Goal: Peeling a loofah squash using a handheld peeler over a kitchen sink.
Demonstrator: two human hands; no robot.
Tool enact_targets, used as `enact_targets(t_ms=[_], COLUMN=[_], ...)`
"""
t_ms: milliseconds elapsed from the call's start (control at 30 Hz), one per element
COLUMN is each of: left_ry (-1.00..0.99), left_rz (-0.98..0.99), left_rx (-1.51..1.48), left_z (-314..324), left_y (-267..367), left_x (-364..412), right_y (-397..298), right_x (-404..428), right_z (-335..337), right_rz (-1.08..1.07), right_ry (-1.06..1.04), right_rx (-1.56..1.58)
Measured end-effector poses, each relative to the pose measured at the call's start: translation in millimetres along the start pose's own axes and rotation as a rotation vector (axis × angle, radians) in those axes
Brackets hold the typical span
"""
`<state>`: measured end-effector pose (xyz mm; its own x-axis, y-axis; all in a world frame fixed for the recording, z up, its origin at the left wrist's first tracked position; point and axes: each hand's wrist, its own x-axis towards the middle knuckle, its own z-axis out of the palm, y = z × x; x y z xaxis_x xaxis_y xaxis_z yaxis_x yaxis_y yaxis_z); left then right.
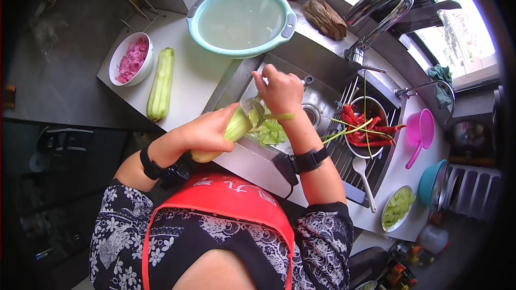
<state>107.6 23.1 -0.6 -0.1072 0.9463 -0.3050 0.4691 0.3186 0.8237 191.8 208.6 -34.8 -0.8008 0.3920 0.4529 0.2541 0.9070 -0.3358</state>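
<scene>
My left hand [211, 129] is wrapped around a pale green zucchini or similar gourd [238, 125], held slanting over the near edge of the metal sink [229, 88]. My right hand [280, 86] is closed at the gourd's far end, on a peeler [254, 112] that is partly hidden and blurred. A strip of green peel [282, 116] hangs by my right wrist. Green peelings [272, 133] lie in the sink below. Left of the sink, a second pale green gourd [160, 84] lies on the white counter, beside a white bowl [149, 62] of pink chopped food.
A turquoise basin [242, 52] of cloudy water stands beyond the sink, near the chrome faucet [356, 54]. On the right are a bowl [358, 153] of red chilies on a rack, a white spoon [365, 181], a pink ladle [420, 129] and a plate [385, 225] of green shreds.
</scene>
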Motion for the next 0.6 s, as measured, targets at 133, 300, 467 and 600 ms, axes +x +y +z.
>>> enact_targets(t_ms=[133,300,467,600], left_ry=[-0.063,-0.013,-0.02,-0.057], left_rz=[-0.042,-0.088,-0.098,-0.012], left_rx=[0.093,0.27,0.245,-0.047], left_z=[-4,-1,-6,-5], left_y=[13,12,8,2], left_x=[1,-2,-3,0], right_y=[31,17,18,27], right_x=[5,4,-1,-2], right_z=[5,6,-4,12], right_rz=[0.311,0.17,0.266,0.331], right_ry=[-0.038,-0.069,-0.115,-0.098], right_rx=[-0.125,-0.07,-0.016,0.024])
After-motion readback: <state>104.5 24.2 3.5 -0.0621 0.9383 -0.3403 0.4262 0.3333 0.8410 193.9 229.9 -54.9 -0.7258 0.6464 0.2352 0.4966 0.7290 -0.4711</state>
